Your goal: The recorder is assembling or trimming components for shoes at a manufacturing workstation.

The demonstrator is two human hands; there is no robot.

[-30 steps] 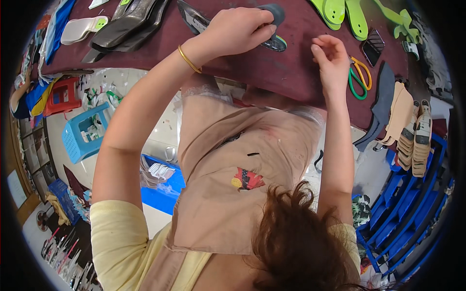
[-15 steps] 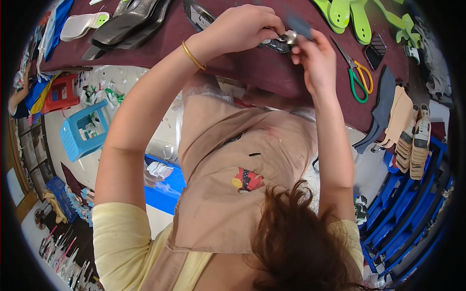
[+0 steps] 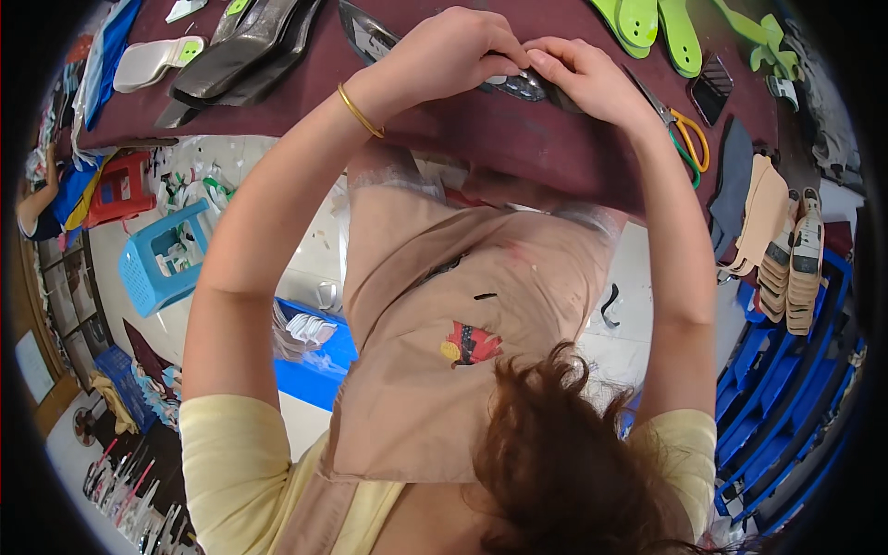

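Note:
Over the maroon tabletop (image 3: 462,129), my left hand (image 3: 458,55) and my right hand (image 3: 592,79) meet fingertip to fingertip. Both are closed in a pinch at a dark, glossy shoe piece (image 3: 520,86), which shows just below the fingers. Its far side is hidden, and its exact kind cannot be made out. Left of my left hand, a black shoe part with a pale patch (image 3: 368,37) sticks out from behind the wrist. My right forearm lies across part of the scissors (image 3: 689,139) with green and orange handles.
Dark glossy shoe soles (image 3: 250,55) and a white sole (image 3: 153,63) lie at left. Lime-green soles (image 3: 680,37), a phone (image 3: 712,90) and beige insoles (image 3: 760,213) are at right. Below stand a light-blue stool (image 3: 162,259), a red stool (image 3: 120,185) and blue racks (image 3: 777,370).
My right hand has come down and inward onto the glossy piece beside my left hand. The blurred blue-grey strip at its fingers is no longer visible. My right forearm now covers part of the scissors.

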